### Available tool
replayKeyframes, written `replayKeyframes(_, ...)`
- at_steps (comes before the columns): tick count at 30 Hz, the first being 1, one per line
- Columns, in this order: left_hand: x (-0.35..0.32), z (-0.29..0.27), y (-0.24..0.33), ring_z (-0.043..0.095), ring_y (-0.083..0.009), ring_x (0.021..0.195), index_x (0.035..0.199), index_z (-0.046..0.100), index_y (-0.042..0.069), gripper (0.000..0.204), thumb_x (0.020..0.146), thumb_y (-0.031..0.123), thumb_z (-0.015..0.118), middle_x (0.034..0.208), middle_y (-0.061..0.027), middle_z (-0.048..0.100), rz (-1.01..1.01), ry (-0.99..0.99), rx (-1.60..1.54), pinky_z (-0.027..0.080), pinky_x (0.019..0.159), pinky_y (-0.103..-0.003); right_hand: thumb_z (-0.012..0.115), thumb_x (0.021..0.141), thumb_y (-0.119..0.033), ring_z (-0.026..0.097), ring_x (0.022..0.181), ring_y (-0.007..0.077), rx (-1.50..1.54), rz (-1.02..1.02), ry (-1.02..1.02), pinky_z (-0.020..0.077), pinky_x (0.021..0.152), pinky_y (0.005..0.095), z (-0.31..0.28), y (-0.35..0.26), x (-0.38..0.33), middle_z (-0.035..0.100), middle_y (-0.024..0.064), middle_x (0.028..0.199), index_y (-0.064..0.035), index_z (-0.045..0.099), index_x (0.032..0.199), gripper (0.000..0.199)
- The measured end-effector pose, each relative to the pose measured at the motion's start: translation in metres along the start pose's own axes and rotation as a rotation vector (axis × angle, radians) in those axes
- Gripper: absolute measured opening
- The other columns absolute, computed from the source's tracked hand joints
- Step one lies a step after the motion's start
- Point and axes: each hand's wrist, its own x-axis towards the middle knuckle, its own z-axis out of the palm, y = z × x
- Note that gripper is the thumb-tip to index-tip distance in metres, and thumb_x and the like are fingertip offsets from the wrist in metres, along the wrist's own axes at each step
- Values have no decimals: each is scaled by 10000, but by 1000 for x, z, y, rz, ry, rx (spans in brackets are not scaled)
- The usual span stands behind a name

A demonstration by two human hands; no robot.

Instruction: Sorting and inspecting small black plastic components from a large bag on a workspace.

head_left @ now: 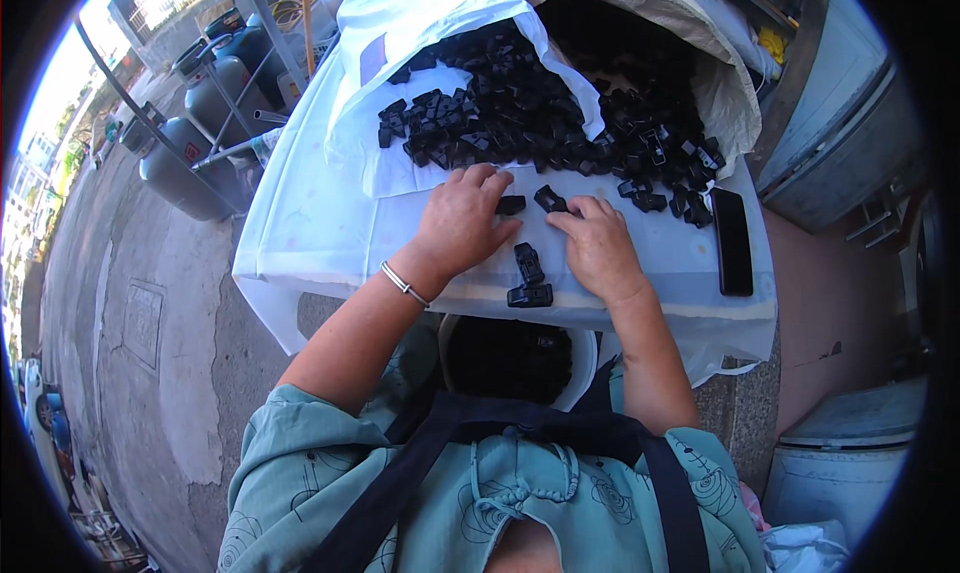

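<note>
My left hand [463, 220] is over the white-covered table, its thumb and fingers curled round one end of a small black plastic part [511, 205]. A little to the right, my right hand [603, 250] pinches the lower end of another black plastic part [549, 199] between thumb and fingertips. The two parts are close but apart. Between my wrists, a loose black part [528, 263] lies upright in the picture, touching or nearly touching a second black part [530, 296] that lies crosswise near the table's front edge.
A large heap of black parts [510, 103] spills from white sacks [440, 8] at the table's far side. A black phone [733, 243] lies at the right edge. Below the front edge stands a white bucket [590, 363] of black pieces. Gas cylinders [185, 168] stand to the left.
</note>
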Motion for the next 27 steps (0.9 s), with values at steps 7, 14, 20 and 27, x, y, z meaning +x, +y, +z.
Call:
replayKeyframes(7,20,7,1,642,-300,838,1096,627,66,314,791,106,692,988,-147,634,-71,-174,-289,527,766,-372,568,830,42,639,843,279,123,54,85,533,774,355,1,2,6,615,125,983,-94,719,1050,299)
replayKeyframes(14,-5,12,-2,612,-107,795,1047,621,55,265,799,50,714,913,-40,647,-249,-255,-576,517,712,-251,544,807,53,603,961,291,66,25,150,500,846,386,10,6,13,590,117,1060,-110,632,1179,416)
replayKeyframes(20,-14,12,3,608,-225,775,1034,644,93,322,734,67,758,864,-72,616,-16,-97,-447,525,694,-316,570,800,62,547,1111,303,-37,-88,117,452,953,394,15,16,17,523,132,1262,-68,614,1166,391)
replayKeyframes(27,-16,10,4,624,-224,800,1130,616,90,431,727,71,767,934,-90,639,-6,-129,-339,535,704,-328,693,777,-28,595,1050,308,310,18,125,488,907,376,-8,6,-1,614,136,1127,-40,630,1098,327)
